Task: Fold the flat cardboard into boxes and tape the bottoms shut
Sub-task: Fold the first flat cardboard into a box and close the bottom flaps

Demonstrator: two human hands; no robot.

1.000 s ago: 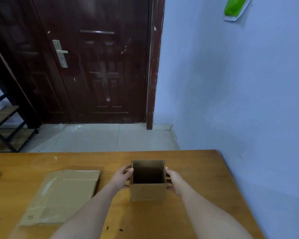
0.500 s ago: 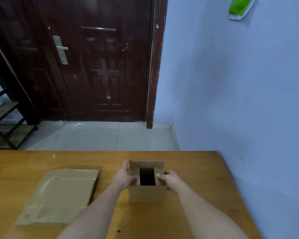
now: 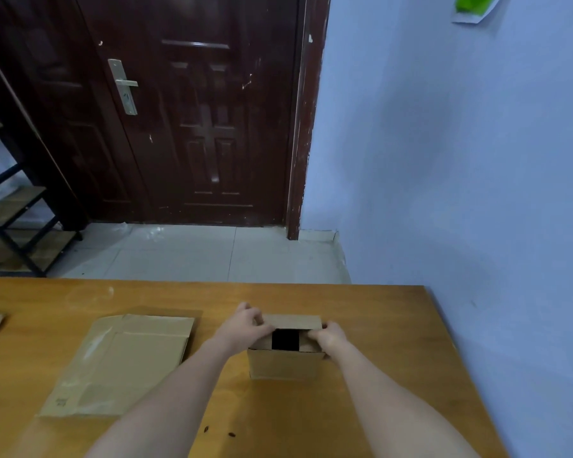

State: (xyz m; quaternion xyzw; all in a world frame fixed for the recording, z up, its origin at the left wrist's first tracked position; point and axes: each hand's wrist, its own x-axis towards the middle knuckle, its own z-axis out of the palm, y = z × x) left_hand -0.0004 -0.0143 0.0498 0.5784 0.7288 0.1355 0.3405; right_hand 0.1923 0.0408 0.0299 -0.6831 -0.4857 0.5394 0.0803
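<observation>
While one box (image 3: 285, 353) is standing on the tabletop (image 3: 361, 312), left hand (image 3: 245, 325) and right hand (image 3: 328, 335) are pinching its side flaps inward; taping pending; flat cardboard (image 3: 123, 365) is lying unfolded alongside.

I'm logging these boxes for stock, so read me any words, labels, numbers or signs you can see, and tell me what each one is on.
No text can be read.
Flat cardboard sheet: a small dark printed mark near its front left corner, too small and blurred to read.
Green sheet on the wall: no legible writing.
Box held by the left hand and right hand: no print visible.
</observation>
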